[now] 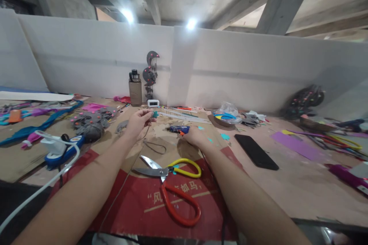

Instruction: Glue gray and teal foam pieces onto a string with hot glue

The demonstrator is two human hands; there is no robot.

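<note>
My left hand pinches a small teal cut-out piece between thumb and fingers. A thin grey cord hangs below that hand and loops on the cardboard. My right hand is closed around a blue hot glue gun with an orange trigger, its nozzle pointing left. Nearer to me lie large scissors with spread blades, one yellow and one red handle. Small teal scraps are scattered to the right of my right hand.
A red-printed cardboard sheet covers the table's front. To the right lies a black phone. A blue power strip with a white cable is at left. At the back stand a bottle and a bowl.
</note>
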